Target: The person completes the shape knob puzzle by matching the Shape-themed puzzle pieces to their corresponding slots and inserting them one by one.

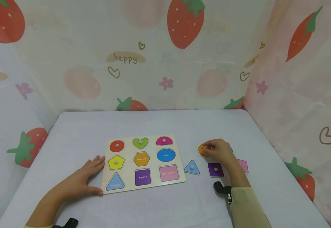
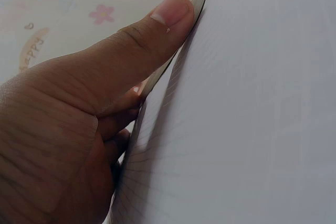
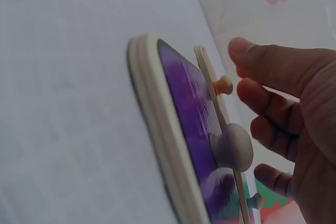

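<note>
My left hand point(image 1: 82, 179) rests at the left side of a wooden shape puzzle board point(image 1: 126, 185), fingers spread and thumb at its near corner. Knobbed red circle point(image 1: 117, 146), green heart point(image 1: 140, 143), magenta half-circle point(image 1: 164, 141) and yellow pentagon point(image 1: 116, 162) pieces sit in the board. Printed hexagon, oval, triangle, square and rectangle shapes show without knobs. To the right, my right hand point(image 1: 219, 152) is over an orange hexagon piece point(image 1: 202, 150) lying on the table. In the right wrist view its fingertips are right by the knob point(image 3: 224, 84), not curled round it.
Loose on the table lie a blue triangle piece point(image 1: 192, 167), a purple square piece point(image 1: 215, 170) and a pink rectangle piece point(image 1: 243, 166), partly behind the right wrist. A blue edge point(image 1: 231, 149) peeks out beside the right hand. Strawberry-print cloth point(image 1: 165, 63) hangs behind the table.
</note>
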{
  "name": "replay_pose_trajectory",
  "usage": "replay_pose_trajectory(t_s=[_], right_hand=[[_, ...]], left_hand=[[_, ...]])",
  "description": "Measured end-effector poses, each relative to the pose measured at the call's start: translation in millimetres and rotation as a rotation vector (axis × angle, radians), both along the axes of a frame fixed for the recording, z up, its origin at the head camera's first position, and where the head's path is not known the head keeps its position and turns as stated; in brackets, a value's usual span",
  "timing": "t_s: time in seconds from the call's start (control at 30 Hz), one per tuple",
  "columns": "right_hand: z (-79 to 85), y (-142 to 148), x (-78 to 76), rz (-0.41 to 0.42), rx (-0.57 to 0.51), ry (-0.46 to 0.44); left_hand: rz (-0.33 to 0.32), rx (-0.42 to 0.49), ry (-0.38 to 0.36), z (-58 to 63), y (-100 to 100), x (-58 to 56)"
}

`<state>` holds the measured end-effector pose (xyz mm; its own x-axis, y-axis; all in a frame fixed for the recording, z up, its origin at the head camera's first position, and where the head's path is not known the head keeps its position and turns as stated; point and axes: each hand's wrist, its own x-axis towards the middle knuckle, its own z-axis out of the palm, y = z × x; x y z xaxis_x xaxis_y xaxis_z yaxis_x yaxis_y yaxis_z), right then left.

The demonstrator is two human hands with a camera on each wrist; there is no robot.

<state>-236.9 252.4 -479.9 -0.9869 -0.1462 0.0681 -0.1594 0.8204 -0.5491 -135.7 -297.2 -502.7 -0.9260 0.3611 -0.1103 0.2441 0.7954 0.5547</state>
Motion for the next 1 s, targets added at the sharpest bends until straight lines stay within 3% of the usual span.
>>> replay_pose_trajectory(t_s=[0.27,0.47,1.0], right_hand=[[-4.4,2.3,-2.5,-0.039,0.048,-0.038],[-7.5,2.6,-2.5,-0.037,0.078,-0.018],[-9.4,0.3,-4.1,-0.060,0.047,-0.007]], left_hand=[[0.003,-0.013,0.009,0.2,0.4,-0.2],[0.006,-0.012,0.004,2.1,1.6,0.6],[0.002,-0.009,-0.001,1.0,1.5,-0.4]])
